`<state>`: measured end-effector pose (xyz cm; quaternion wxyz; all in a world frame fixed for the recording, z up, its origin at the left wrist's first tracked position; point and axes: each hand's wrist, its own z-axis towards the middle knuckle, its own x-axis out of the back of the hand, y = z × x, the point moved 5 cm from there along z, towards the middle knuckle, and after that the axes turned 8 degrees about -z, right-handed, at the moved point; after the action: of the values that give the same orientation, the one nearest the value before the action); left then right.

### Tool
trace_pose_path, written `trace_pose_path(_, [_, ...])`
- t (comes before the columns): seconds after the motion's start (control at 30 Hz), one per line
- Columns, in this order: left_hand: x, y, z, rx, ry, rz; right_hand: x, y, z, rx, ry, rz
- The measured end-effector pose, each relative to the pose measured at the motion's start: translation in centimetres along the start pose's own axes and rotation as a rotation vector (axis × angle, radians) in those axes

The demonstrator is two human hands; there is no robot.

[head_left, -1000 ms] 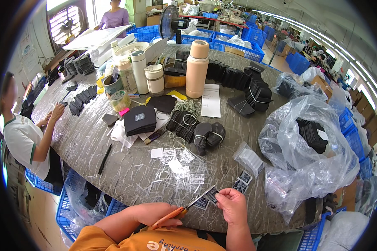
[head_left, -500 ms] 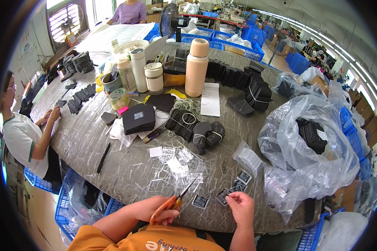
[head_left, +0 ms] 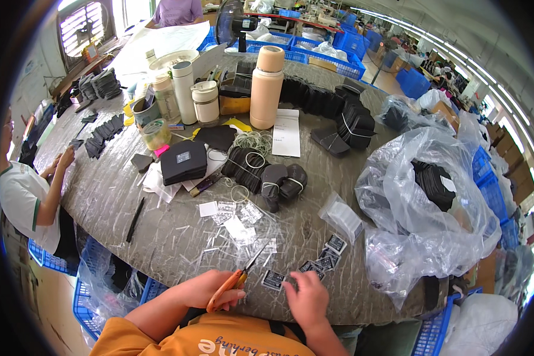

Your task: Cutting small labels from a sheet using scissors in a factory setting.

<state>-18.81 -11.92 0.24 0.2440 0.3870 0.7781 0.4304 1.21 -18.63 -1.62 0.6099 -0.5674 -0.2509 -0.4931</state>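
Observation:
My left hand (head_left: 215, 286) is closed round a pair of scissors (head_left: 225, 289) with orange handles; the blades point away, up and to the right. Just past their right side, one small black printed label (head_left: 273, 280) lies flat on the table. My right hand (head_left: 308, 298) hovers beside that label, thumb and fingers apart with nothing visible between them. Beyond its fingertips several more black labels (head_left: 327, 259) lie in a partly overlapping row. Clear and white label offcuts (head_left: 238, 228) and thin strips are scattered ahead of the scissors.
A clear plastic bag (head_left: 391, 255) of black pieces spreads over the right side. Bundled black pieces (head_left: 243, 167), a peach flask (head_left: 267, 89) and jars stand farther back. A black pen-like stick (head_left: 135, 219) lies left. A co-worker (head_left: 29, 196) handles small pieces at the left edge.
My right hand has moved left from the overlapping labels to beside the single label, and its pinch has loosened. The scissors stay in my left hand. The whole view has shifted slightly.

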Motion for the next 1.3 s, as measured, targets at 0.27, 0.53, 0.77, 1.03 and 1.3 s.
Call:
trace_pose_path(0.27, [0.2,-0.6,0.1,0.018,-0.007,0.026,-2.4,-1.1,0.8,-0.009,-0.091,0.069])
trace_pose_path(0.53, [0.0,-0.7,-0.1,0.035,-0.086,0.079,-2.1,1.2,0.9,-0.187,-0.064,0.441])
trace_pose_path(0.77, [-1.5,-0.9,0.0,-0.103,-0.287,0.278,-0.6,2.1,2.1,-0.464,0.07,1.128])
trace_pose_path(1.03, [-1.9,0.1,-0.2,-0.036,-0.313,0.26,-1.0,1.4,2.3,-0.441,0.033,1.138])
trace_pose_path(1.3, [-2.0,-0.6,0.1,-0.081,-0.326,0.223,-0.9,1.3,2.4,-0.439,0.076,1.131])
